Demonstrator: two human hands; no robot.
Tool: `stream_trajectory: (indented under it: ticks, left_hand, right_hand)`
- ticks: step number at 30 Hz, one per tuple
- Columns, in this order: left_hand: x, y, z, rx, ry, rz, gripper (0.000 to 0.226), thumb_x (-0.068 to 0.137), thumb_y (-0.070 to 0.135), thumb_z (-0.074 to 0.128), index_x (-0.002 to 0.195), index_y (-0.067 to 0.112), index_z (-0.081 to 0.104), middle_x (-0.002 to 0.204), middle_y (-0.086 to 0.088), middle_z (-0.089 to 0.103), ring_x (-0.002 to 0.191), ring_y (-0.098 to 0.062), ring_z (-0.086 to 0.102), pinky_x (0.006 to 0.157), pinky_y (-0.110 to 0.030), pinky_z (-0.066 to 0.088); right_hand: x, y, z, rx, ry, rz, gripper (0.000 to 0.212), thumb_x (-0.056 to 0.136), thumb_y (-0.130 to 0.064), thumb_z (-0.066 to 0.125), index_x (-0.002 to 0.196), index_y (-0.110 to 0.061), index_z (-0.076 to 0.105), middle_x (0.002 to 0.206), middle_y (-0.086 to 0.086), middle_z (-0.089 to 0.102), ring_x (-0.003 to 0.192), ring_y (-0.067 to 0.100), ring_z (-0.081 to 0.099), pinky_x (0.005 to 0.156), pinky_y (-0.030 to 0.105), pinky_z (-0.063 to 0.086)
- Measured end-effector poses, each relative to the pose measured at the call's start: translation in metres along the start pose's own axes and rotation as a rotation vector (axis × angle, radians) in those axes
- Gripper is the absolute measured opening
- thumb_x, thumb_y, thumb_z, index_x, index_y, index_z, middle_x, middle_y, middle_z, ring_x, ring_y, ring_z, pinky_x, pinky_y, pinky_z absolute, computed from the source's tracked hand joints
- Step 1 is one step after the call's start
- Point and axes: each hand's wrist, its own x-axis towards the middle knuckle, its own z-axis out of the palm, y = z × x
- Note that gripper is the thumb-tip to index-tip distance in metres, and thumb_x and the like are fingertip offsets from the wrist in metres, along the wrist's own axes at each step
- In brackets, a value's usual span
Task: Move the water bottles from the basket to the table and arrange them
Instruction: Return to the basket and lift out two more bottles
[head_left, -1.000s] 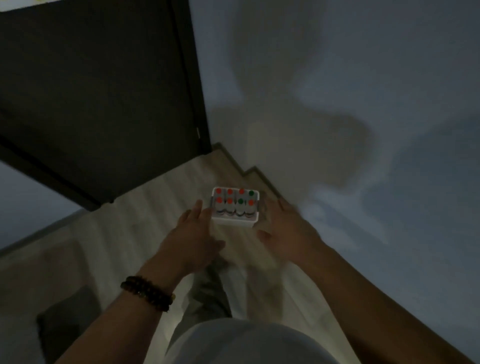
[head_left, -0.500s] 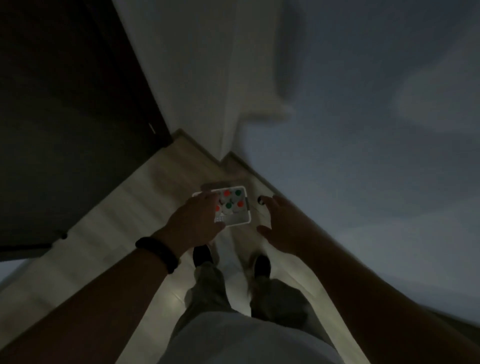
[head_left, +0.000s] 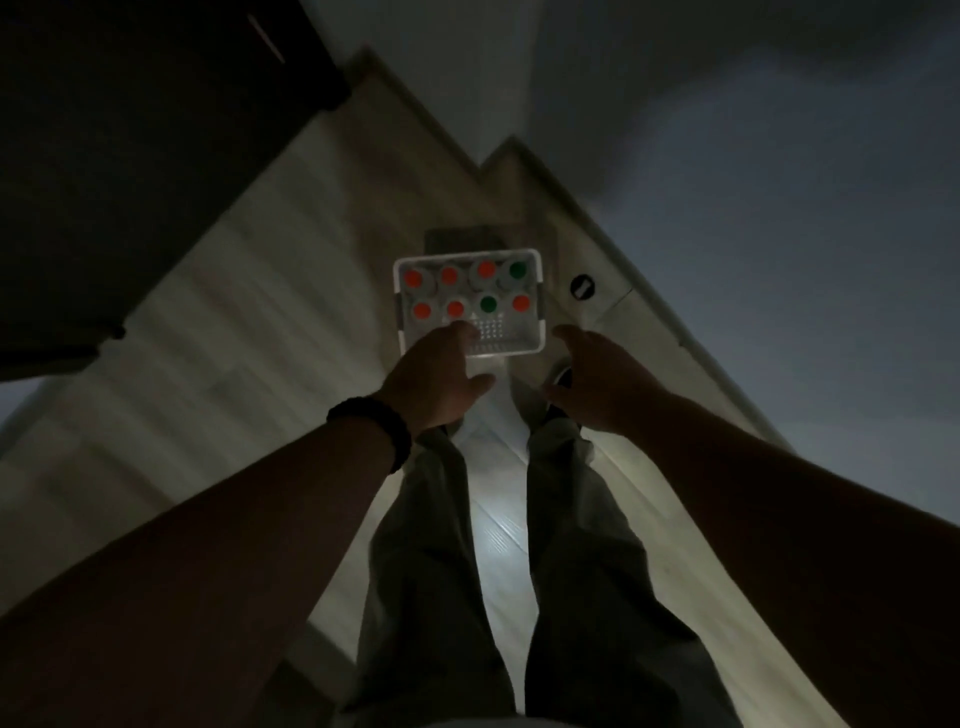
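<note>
Two bare hands are hovering at the near edge of a white plastic basket (head_left: 541, 312) sitting on pale plank floor (head_left: 270, 322).
Open floor is lying to its left and a wall skirting is running close on its right. Eight round-capped water bottles (head_left: 414, 278) are standing in two rows along its far side. The left hand (head_left: 436, 379) is hanging open over its near-left corner, and the right hand (head_left: 597, 384) is hanging open just beside its near-right corner, holding nothing.
</note>
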Motion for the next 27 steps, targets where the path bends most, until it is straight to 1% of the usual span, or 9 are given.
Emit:
stream_trajectory:
  ticks: [6, 9, 12, 15, 17, 19, 22, 24, 27]
  left_hand:
    - [0.126, -0.041, 0.044, -0.017, 0.075, -0.005, 0.063, 0.091, 0.027, 0.076, 0.146, 0.016, 0.046, 0.146, -0.005, 0.054, 0.135, -0.026, 0.052, 0.108, -0.047, 0.05]
    - [0.185, -0.062, 0.061, -0.076, 0.116, -0.02, 0.061, 0.09, 0.02, 0.077, 0.143, 0.017, 0.047, 0.144, -0.001, 0.054, 0.134, -0.019, 0.05, 0.113, -0.039, 0.043]
    - [0.231, -0.083, 0.082, -0.189, 0.133, -0.031, 0.06, 0.088, 0.016, 0.079, 0.139, 0.018, 0.047, 0.131, 0.007, 0.054, 0.121, -0.009, 0.048, 0.108, -0.031, 0.04]
    - [0.263, -0.106, 0.106, -0.157, 0.179, -0.01, 0.066, 0.083, 0.017, 0.083, 0.139, 0.017, 0.049, 0.137, -0.001, 0.058, 0.129, -0.02, 0.054, 0.11, -0.045, 0.047]
    - [0.278, -0.118, 0.12, -0.138, 0.205, 0.009, 0.073, 0.082, 0.016, 0.084, 0.144, 0.017, 0.047, 0.144, -0.005, 0.056, 0.135, -0.024, 0.052, 0.111, -0.047, 0.047]
    - [0.289, -0.127, 0.132, -0.131, 0.207, 0.036, 0.081, 0.082, 0.015, 0.084, 0.15, 0.016, 0.041, 0.151, -0.006, 0.049, 0.142, -0.025, 0.046, 0.116, -0.047, 0.043]
    - [0.301, -0.133, 0.147, -0.197, 0.219, 0.049, 0.085, 0.084, 0.013, 0.082, 0.155, 0.014, 0.035, 0.158, -0.005, 0.04, 0.145, -0.021, 0.039, 0.121, -0.039, 0.034]
    - [0.308, -0.132, 0.155, -0.335, 0.267, 0.026, 0.079, 0.086, 0.01, 0.081, 0.153, 0.013, 0.039, 0.156, -0.002, 0.042, 0.141, -0.014, 0.041, 0.12, -0.032, 0.033]
    - [0.319, -0.138, 0.169, -0.427, 0.354, 0.034, 0.074, 0.085, 0.004, 0.077, 0.151, 0.015, 0.043, 0.153, -0.003, 0.049, 0.142, -0.018, 0.045, 0.119, -0.036, 0.039]
  right_hand:
    - [0.124, 0.051, 0.044, 0.022, 0.01, -0.066, 0.068, 0.088, -0.025, 0.078, 0.146, -0.016, 0.044, 0.135, 0.009, 0.061, 0.12, 0.025, 0.061, 0.086, 0.028, 0.044]
    - [0.187, 0.072, 0.063, -0.013, 0.027, -0.148, 0.061, 0.088, -0.025, 0.078, 0.139, -0.012, 0.048, 0.129, 0.008, 0.063, 0.113, 0.022, 0.062, 0.083, 0.027, 0.045]
    - [0.238, 0.09, 0.076, -0.014, 0.048, -0.191, 0.064, 0.086, -0.023, 0.08, 0.14, -0.015, 0.047, 0.132, 0.008, 0.061, 0.119, 0.022, 0.06, 0.09, 0.029, 0.047]
    - [0.283, 0.103, 0.09, 0.005, 0.048, -0.238, 0.068, 0.08, -0.027, 0.084, 0.137, -0.023, 0.048, 0.133, 0.003, 0.062, 0.121, 0.021, 0.061, 0.099, 0.04, 0.053]
    - [0.31, 0.113, 0.101, 0.002, 0.064, -0.29, 0.068, 0.077, -0.031, 0.085, 0.135, -0.027, 0.049, 0.132, 0.002, 0.063, 0.121, 0.021, 0.062, 0.099, 0.047, 0.055]
    - [0.329, 0.121, 0.111, -0.042, 0.083, -0.338, 0.065, 0.078, -0.027, 0.084, 0.135, -0.024, 0.053, 0.132, 0.003, 0.064, 0.122, 0.022, 0.061, 0.103, 0.042, 0.051]
    - [0.348, 0.131, 0.123, -0.091, 0.101, -0.39, 0.051, 0.082, -0.018, 0.082, 0.128, -0.016, 0.06, 0.124, 0.006, 0.068, 0.117, 0.024, 0.063, 0.095, 0.03, 0.047]
    - [0.356, 0.136, 0.129, -0.091, 0.138, -0.398, 0.041, 0.083, -0.018, 0.08, 0.121, -0.017, 0.064, 0.118, 0.005, 0.072, 0.112, 0.024, 0.067, 0.094, 0.032, 0.051]
    - [0.361, 0.135, 0.134, -0.093, 0.156, -0.379, 0.046, 0.083, -0.023, 0.081, 0.126, -0.023, 0.064, 0.121, 0.004, 0.072, 0.114, 0.026, 0.068, 0.098, 0.045, 0.055]
